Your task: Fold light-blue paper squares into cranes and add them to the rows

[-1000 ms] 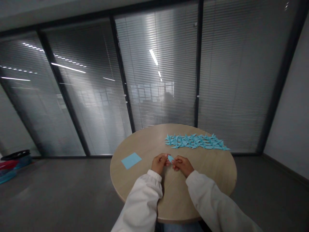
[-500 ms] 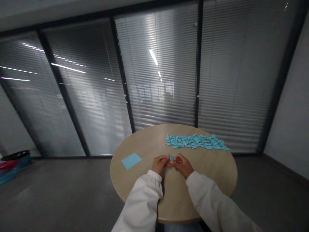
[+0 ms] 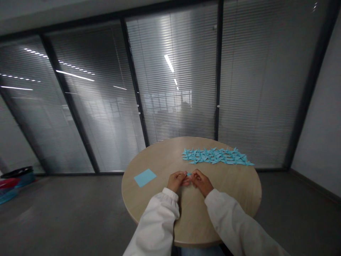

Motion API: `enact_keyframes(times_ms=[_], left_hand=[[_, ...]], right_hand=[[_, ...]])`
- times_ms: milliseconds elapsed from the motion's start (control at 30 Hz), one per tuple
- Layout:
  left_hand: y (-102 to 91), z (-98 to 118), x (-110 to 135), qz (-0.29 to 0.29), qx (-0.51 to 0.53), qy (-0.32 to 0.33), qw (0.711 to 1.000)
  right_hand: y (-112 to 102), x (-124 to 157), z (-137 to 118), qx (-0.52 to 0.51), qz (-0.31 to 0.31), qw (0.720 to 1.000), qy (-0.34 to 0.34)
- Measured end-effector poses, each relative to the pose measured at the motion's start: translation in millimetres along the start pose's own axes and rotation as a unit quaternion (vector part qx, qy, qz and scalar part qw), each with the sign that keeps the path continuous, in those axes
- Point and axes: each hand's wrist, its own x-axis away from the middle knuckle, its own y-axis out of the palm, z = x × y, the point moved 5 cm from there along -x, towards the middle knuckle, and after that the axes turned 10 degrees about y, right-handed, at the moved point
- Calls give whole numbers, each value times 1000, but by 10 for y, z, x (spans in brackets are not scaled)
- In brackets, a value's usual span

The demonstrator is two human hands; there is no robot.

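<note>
Head view: left hand (image 3: 176, 180) and right hand (image 3: 201, 182) sit just above a round light-wood table (image 3: 160, 156), fingers curled, not spread. Their fingertips meet and pinch a small folded piece of light-blue paper (image 3: 189, 174) between them, near the middle of the table. Only a sliver shows, so its shape can't be read.

Handling call: very light, thin paper, probably soft on the flats and stiffer along the creases. Easy to crush, and could slip from dry fingertips. Best hold looks like the folded edges, pad to pad, low force.

Left of the hands, a flat square sheet of light-blue paper (image 3: 145, 177) lies on the tabletop. Toward the far rim, a dense band of pointed folded light-blue paper shapes (image 3: 217, 155) lies packed together, points overlapping; likely fragile, and a light touch could shift it.

Forearms are in white jacket sleeves (image 3: 156, 224). Behind the table: glass partition with slatted grey blinds (image 3: 173, 89). Far left on the floor: stacked red and blue containers (image 3: 9, 186).
</note>
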Motion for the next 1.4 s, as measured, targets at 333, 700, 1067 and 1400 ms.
enact_keyframes(times_ms=[333, 700, 1067, 1400], left_hand=[[-70, -39, -58, 25, 35, 14, 999], [-134, -71, -113, 51, 63, 52, 995], [-13, 133, -12, 20, -99, 163, 981], [-89, 161, -15, 49, -208, 236, 948]], right_hand=[[-20, -13, -24, -43, 13, 999, -28], [1, -20, 15, -63, -15, 998, -1], [62, -27, 49, -36, -51, 998, 7], [80, -53, 79, -53, -89, 994, -24]])
